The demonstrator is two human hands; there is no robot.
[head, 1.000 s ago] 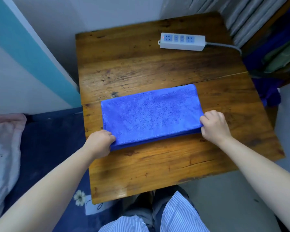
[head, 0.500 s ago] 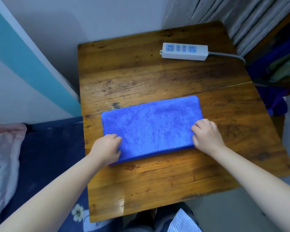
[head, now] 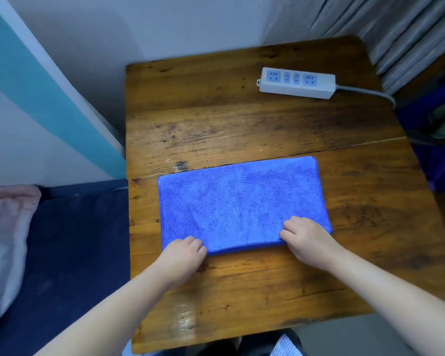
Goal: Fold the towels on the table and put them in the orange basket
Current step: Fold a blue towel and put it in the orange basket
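A blue towel (head: 239, 201), folded into a flat rectangle, lies on the near half of the wooden table (head: 242, 129). My left hand (head: 183, 255) sits at the towel's near edge toward its left corner, fingers curled over the cloth. My right hand (head: 306, 240) rests on the same near edge toward the right corner, fingers bent onto the top layer. Both hands appear to pinch the edge, though the thumbs are hidden. No orange basket is in view.
A white power strip (head: 297, 83) with a grey cable lies at the table's far right. A dark blue bed (head: 75, 253) with a pale pillow (head: 3, 240) adjoins the table's left side. Curtains (head: 396, 29) and dark blue cloth (head: 437, 165) are to the right.
Both hands slid inward along the towel's near edge from its outer corners. The towel stays flat on the table. The view has tilted so the table sits lower in frame.
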